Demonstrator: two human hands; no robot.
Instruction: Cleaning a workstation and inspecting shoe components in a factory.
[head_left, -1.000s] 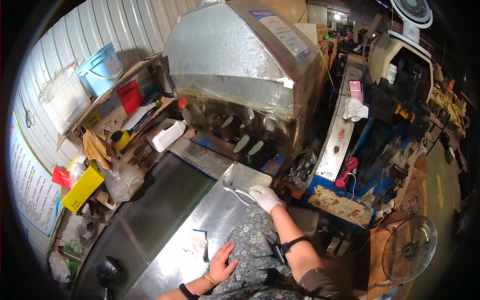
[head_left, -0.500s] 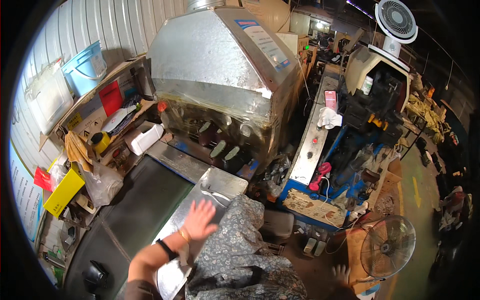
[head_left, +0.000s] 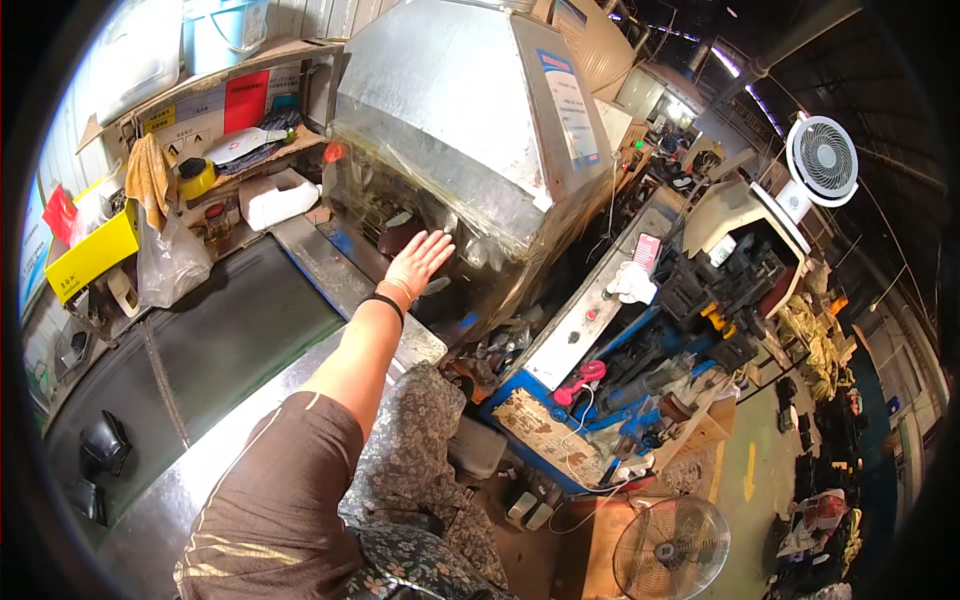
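My left hand (head_left: 420,264) is stretched out with its fingers apart and nothing in it, a black band round the wrist. It is in front of the opening of a large metal hood (head_left: 450,110) hung with clear film. Just past the fingers, a dark brown shoe-shaped piece (head_left: 396,238) shows inside; another pale-topped piece (head_left: 437,286) sits beside the hand, partly hidden. Whether the hand touches either I cannot tell. My right hand is out of view. A patterned floral apron (head_left: 405,430) covers my lap.
To the left runs a dark conveyor belt (head_left: 230,340) carrying black shoe-shaped pieces (head_left: 105,443). Beyond it a shelf holds a yellow box (head_left: 92,245) and a white container (head_left: 278,198). On the right stand a blue-framed machine (head_left: 515,385), a floor fan (head_left: 670,550) and a white fan (head_left: 825,158).
My left hand has moved forward from over the metal table to the hood's opening, the arm now extended. My view has turned right. The right hand, earlier low at the right, has left view.
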